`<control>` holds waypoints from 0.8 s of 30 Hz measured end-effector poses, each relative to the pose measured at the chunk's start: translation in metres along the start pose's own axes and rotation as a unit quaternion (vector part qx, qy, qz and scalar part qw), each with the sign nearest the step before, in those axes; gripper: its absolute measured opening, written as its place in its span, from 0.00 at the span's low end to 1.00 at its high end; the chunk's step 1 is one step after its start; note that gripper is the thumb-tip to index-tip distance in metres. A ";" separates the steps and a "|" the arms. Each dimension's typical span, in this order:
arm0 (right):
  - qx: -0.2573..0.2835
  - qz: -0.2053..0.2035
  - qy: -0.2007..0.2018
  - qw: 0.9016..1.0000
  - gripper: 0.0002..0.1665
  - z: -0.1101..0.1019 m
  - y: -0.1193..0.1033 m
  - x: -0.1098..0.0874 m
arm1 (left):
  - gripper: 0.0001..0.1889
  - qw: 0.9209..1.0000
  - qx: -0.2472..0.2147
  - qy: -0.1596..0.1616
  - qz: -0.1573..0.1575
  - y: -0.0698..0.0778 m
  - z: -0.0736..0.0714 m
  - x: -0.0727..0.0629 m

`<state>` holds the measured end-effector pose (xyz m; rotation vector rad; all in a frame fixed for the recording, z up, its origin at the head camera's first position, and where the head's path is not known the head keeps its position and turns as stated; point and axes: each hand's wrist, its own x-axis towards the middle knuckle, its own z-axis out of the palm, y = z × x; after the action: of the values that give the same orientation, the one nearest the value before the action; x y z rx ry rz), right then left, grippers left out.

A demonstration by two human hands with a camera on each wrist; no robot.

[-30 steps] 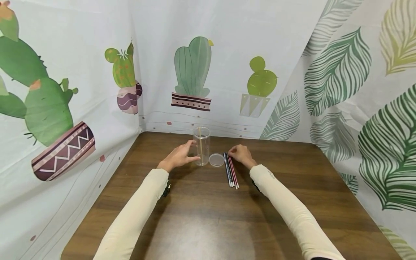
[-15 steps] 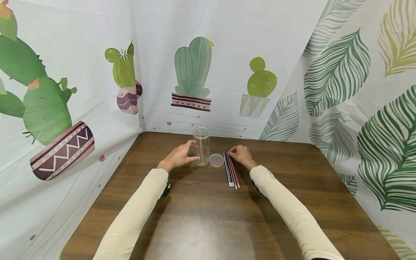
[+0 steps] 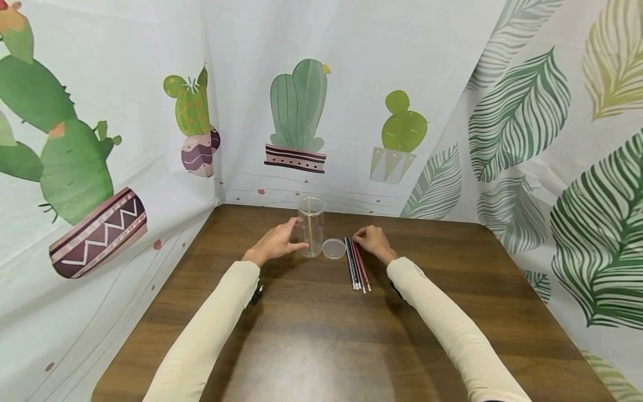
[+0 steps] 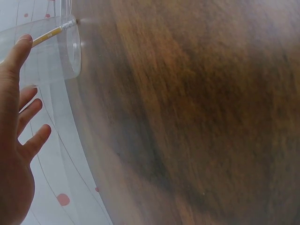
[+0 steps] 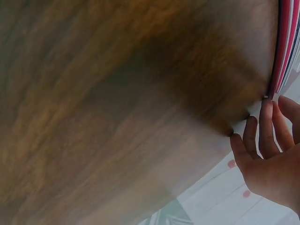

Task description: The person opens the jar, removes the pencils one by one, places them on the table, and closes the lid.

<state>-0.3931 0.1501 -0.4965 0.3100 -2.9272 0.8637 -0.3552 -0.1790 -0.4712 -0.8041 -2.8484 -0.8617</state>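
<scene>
A tall clear jar [image 3: 316, 229] stands upright near the back of the table, with one yellow pencil [image 3: 310, 231] inside it, eraser end down. My left hand [image 3: 277, 241] is at the jar's left side, thumb and fingers spread apart in a loose curve. In the left wrist view one fingertip lies against the jar wall. To the right, several dark and red pencils [image 3: 358, 268] lie side by side, erasers toward me. My right hand [image 3: 373, 239] is at their far ends. In the right wrist view its fingertips touch the end of the outermost pencil.
A round clear lid [image 3: 334, 249] lies flat between the jar and the loose pencils. The brown wooden table [image 3: 311, 340] reaches back to a white curtain [image 3: 351, 72] printed with cacti and leaves.
The rightmost red pencils have spread slightly apart at their eraser ends. Both hands stay almost where they were, and the jar has not visibly moved.
</scene>
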 end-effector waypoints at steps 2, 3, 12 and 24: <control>-0.001 -0.004 0.003 1.000 0.11 -0.002 -0.001 -0.001 | 0.43 1.000 -0.002 0.001 0.001 0.000 0.000 0.000; -0.002 -0.006 0.006 1.000 0.11 -0.004 -0.002 -0.002 | 0.43 1.000 -0.002 0.002 0.001 0.000 0.000 0.000; 0.001 -0.056 0.040 0.998 0.12 -0.026 -0.019 0.000 | 0.41 1.000 0.005 0.003 -0.005 -0.001 0.002 0.001; 0.040 -0.075 0.041 0.996 0.12 -0.052 -0.052 0.012 | 0.41 1.000 0.004 0.003 -0.009 0.001 0.000 0.000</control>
<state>-0.3929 0.1338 -0.4239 0.4798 -2.7576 0.9490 -0.3546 -0.1780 -0.4703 -0.7751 -2.8551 -0.8544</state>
